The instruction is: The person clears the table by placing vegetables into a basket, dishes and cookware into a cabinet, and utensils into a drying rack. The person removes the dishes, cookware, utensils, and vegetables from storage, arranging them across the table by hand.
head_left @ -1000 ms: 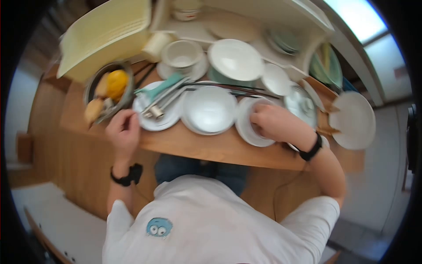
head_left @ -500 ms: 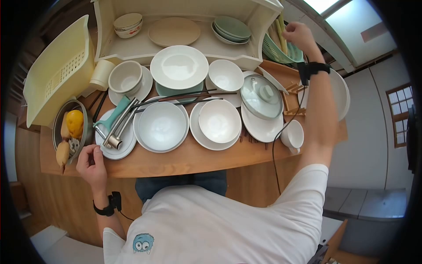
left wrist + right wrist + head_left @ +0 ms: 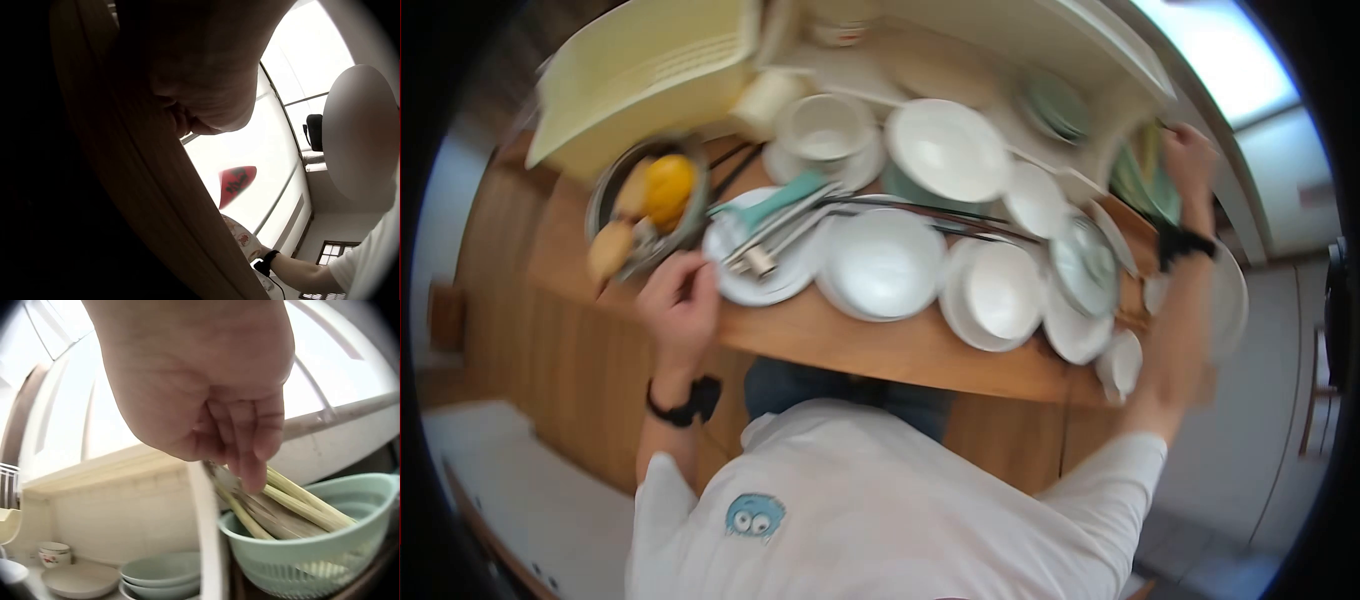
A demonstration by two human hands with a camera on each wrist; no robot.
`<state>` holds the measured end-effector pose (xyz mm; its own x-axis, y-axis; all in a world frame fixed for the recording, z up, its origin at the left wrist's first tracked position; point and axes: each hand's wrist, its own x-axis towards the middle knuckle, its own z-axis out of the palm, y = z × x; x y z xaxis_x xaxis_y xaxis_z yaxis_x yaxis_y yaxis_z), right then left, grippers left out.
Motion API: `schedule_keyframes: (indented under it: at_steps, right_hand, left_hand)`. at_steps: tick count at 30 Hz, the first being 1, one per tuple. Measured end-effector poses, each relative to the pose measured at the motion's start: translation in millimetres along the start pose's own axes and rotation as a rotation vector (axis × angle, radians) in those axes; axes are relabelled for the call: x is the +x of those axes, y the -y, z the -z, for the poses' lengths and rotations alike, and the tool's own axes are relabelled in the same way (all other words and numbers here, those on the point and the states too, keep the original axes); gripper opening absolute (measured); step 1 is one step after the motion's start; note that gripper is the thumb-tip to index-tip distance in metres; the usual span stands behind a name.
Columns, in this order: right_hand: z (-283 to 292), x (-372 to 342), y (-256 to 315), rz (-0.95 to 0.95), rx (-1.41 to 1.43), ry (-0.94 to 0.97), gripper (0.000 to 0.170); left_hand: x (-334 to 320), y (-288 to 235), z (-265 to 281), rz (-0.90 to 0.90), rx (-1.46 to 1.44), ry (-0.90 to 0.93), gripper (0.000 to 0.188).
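Observation:
At the far right, my right hand [image 3: 1190, 160] is over a green basket [image 3: 300, 562] holding several long pale stalks. Its fingers curl at the upper ends of the stalks [image 3: 306, 506], pinching one; the thumb is mostly hidden. At the table's front edge rests my left hand [image 3: 680, 300], fingers loosely curled around nothing. Beside it is a white plate [image 3: 750, 292] with a teal-handled peeler [image 3: 785, 198] and a metal press-like tool [image 3: 758, 262]. Left of that hand, a metal pot [image 3: 605, 205] contains a yellow fruit [image 3: 668, 190] and brown roots.
White bowls on plates [image 3: 880, 265] [image 3: 1000, 295] line the front. Dark chopsticks [image 3: 940, 215] lie across the dishes. A glass lid [image 3: 1085, 265] and a white cup [image 3: 1120, 365] sit to the right. Behind are a cream shelf [image 3: 1090, 60] and a yellow rack [image 3: 650, 60].
My right hand has gone from the white bowl at the front to the green basket at the far right. The head view has swung. My left hand has stayed by the plate.

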<state>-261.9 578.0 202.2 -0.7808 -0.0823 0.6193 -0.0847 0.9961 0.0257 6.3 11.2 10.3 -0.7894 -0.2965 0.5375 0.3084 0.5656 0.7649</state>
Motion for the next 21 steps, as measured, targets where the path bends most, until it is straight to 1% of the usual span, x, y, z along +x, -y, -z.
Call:
schedule_keyframes:
  at_steps: [1,2,3,5,7,9,10,11,12,13,14,15,16,17,18,20,21]
  right_hand:
    - [22,5,29,-0.044,-0.018,0.022,0.033]
    - [34,4,51,0.018,0.131,-0.064,0.029]
    - [50,1,82,0.078,0.275,-0.04,0.021]
    - [73,-5,143,0.265,0.47,0.006,0.015]
    - [98,-24,232,0.54,0.544,0.039,0.016]
    - [107,-40,313,0.688,0.586,0.182,0.02]
    - [91,-40,341,0.82,0.587,0.181,0.023]
    - [82,-49,377,0.862,0.759,0.174,0.025]
    - [62,-54,405,0.888,0.738,0.238,0.031]
    - [42,-63,431,0.927,0.763,0.241,0.035]
    - [32,-68,452,0.978,0.704,0.383,0.041]
    - [23,-73,470,1.025,0.64,0.52,0.047]
    - [9,-78,487,1.054,0.627,0.572,0.052]
    - [2,-83,501,1.082,0.613,0.625,0.057]
    - [-4,-85,509,1.082,0.612,0.622,0.057]
    - [-5,-88,522,1.064,0.537,0.726,0.059]
    - [-10,-88,528,1.048,0.516,0.742,0.058]
  left_hand:
    - [3,-5,1,-0.019,0.0,0.003,0.001]
    - [3,-2,0,-0.013,-0.038,0.0,0.002]
    - [2,-1,0,-0.001,-0.045,-0.003,0.004]
    - [2,-1,1,0.0,-0.06,-0.036,0.002]
    - [0,-3,4,-0.001,-0.065,-0.048,0.001]
    - [0,-10,10,-0.081,-0.03,-0.108,0.008]
    - [3,-13,18,-0.084,-0.026,-0.117,0.008]
    - [6,-18,27,-0.159,0.078,-0.201,0.011]
    - [9,-25,35,-0.23,0.182,-0.279,0.014]
    - [11,-30,50,-0.166,0.265,-0.278,0.021]
    - [13,-27,60,-0.165,0.268,-0.277,0.021]
    - [19,-20,70,-0.183,0.342,-0.306,0.024]
    - [24,-15,79,-0.205,0.416,-0.337,0.027]
    - [24,-9,85,-0.136,0.347,-0.316,0.032]
    - [24,-6,92,-0.139,0.346,-0.317,0.032]
    - [22,-2,103,-0.179,0.594,-0.234,0.035]
    - [21,-2,104,-0.178,0.594,-0.234,0.035]
